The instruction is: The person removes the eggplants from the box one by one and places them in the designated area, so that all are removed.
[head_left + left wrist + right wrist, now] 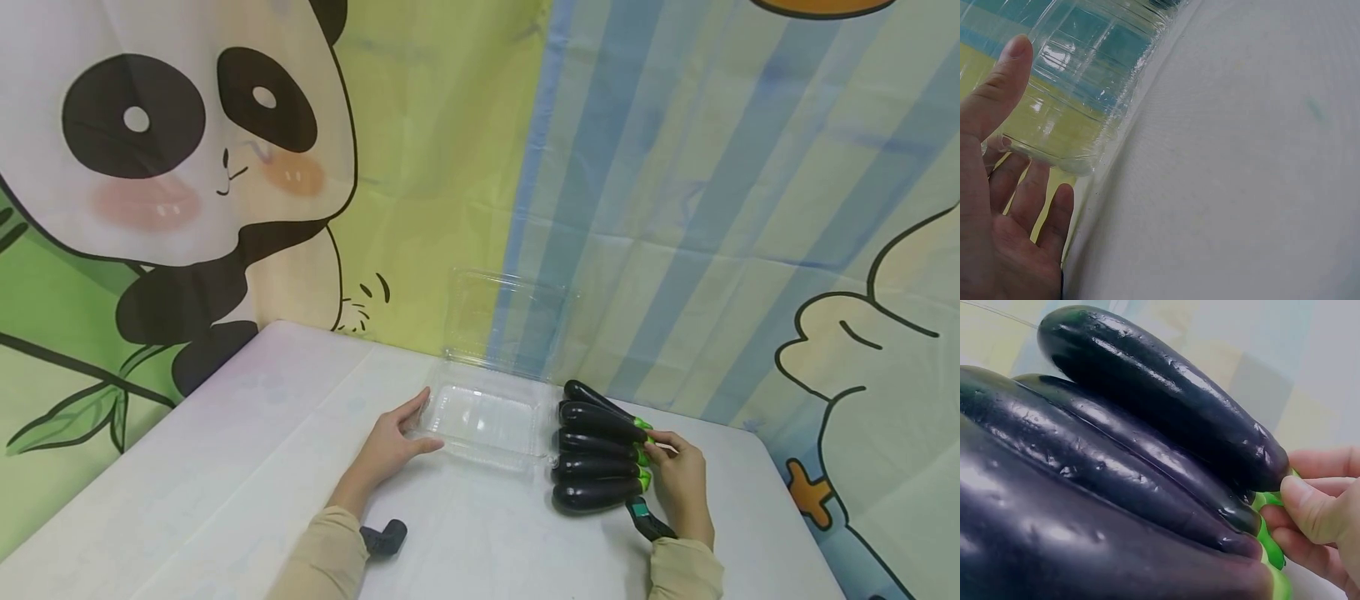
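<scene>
A clear plastic clamshell box (483,417) stands on the table with its lid (506,321) raised at the back. My left hand (393,442) holds the box's left end, thumb toward the front corner and index finger along the side. In the left wrist view the thumb (1007,78) overlaps the clear wall. Several glossy dark eggplants (596,492) with green stem ends lie side by side right of the box. With thumb and fingers, my right hand (684,479) pinches the stem end of one upper eggplant (1166,394), which sits above its neighbours in the right wrist view.
The white table (480,550) runs back to a printed cloth backdrop (435,167) with a panda and stripes. Dark wrist mounts (385,537) show beside both sleeves. The lowest eggplant lies close to the right-hand mount (648,521).
</scene>
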`<state>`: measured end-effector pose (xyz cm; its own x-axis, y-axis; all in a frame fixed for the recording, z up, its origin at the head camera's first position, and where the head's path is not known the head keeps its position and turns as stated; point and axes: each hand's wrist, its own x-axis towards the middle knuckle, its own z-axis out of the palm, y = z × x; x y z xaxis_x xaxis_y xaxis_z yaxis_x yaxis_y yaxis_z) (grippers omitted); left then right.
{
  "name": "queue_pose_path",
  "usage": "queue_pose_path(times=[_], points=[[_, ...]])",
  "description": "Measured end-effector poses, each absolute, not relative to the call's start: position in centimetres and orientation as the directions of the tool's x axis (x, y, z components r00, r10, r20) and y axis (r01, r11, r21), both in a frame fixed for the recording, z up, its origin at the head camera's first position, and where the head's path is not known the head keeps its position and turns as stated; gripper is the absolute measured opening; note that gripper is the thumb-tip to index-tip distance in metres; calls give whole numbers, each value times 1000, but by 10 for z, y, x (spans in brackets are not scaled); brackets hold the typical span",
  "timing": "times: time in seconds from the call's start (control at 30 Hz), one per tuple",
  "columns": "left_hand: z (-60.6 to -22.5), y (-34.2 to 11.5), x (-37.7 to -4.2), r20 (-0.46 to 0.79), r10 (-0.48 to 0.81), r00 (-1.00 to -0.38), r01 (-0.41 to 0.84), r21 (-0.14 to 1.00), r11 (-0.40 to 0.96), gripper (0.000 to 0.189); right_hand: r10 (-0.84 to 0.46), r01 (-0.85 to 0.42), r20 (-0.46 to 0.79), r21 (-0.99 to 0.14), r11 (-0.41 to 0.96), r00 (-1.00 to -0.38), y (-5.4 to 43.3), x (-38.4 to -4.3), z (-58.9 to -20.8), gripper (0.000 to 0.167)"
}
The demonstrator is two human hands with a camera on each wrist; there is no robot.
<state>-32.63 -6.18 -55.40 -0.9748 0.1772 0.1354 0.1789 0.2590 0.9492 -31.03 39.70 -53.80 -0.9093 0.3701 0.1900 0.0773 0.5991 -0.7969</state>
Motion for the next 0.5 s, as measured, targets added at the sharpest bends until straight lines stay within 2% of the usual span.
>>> queue_pose_path(times=[0.3,0.5], points=[[-551,-61,-324,129,168,-977,172,947,273,96,324,114,91,-819,563,-942,401,-306,-530,25],[-551,-61,-325,120,171,-978,164,948,272,96,263,146,51,-723,675,-964,406,-299,-514,28]])
